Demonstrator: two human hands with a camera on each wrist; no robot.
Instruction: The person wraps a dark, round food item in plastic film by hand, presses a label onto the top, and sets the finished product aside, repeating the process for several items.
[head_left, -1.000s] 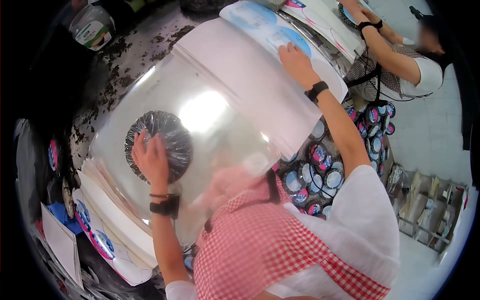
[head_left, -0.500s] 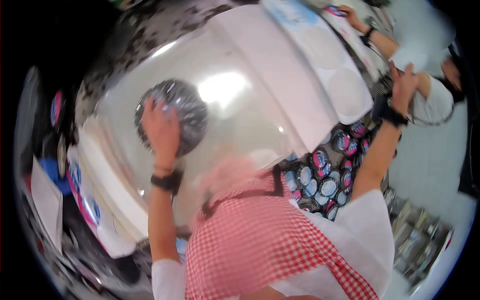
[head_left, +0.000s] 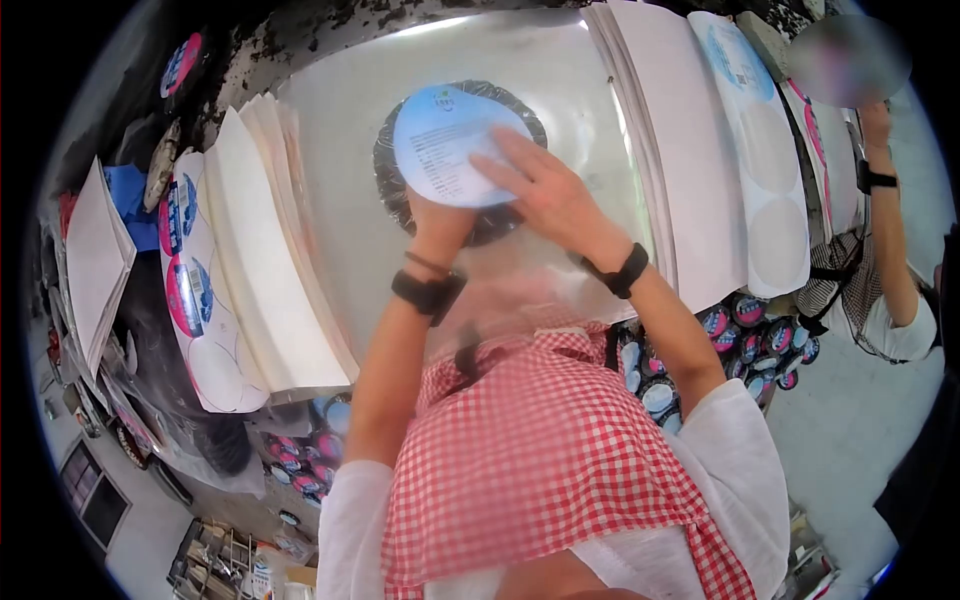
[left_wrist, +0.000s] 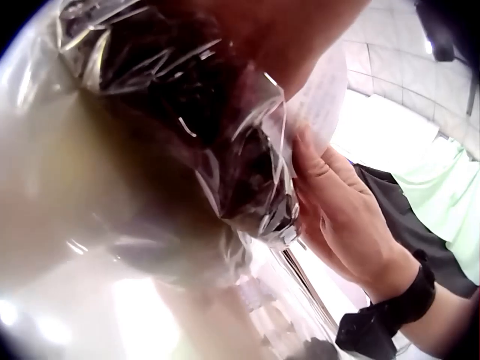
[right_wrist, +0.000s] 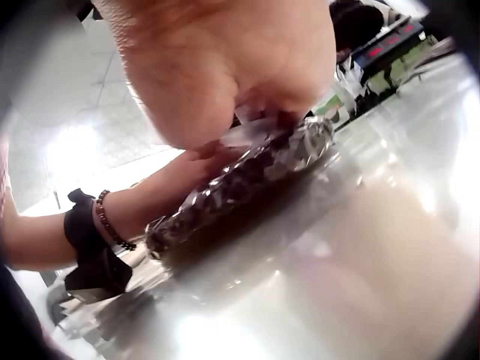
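A round black disc wrapped in crinkled clear film (head_left: 500, 222) lies on the shiny steel table (head_left: 330, 150). A round pale-blue label with small print (head_left: 445, 150) lies over its top. My right hand (head_left: 520, 178) lies on the label with its fingers straight. My left hand (head_left: 436, 226) reaches to the disc's near edge, and its fingers are hidden under the label. The left wrist view shows the film-wrapped disc (left_wrist: 217, 150) close up, with my right hand (left_wrist: 337, 214) beside it. In the right wrist view the disc (right_wrist: 240, 187) lies edge-on under my right hand (right_wrist: 225, 67).
Stacks of white sheets stand left (head_left: 265, 260) and right (head_left: 690, 150) of the disc. Label sheets lie at the far right (head_left: 750, 130) and far left (head_left: 190, 270). Several labelled discs (head_left: 745, 325) are piled below the table. Another person (head_left: 890, 270) works at the right.
My right hand has come back from the right with a blue label and now lies on it over the disc. The camera has swung, so the disc sits higher in view.
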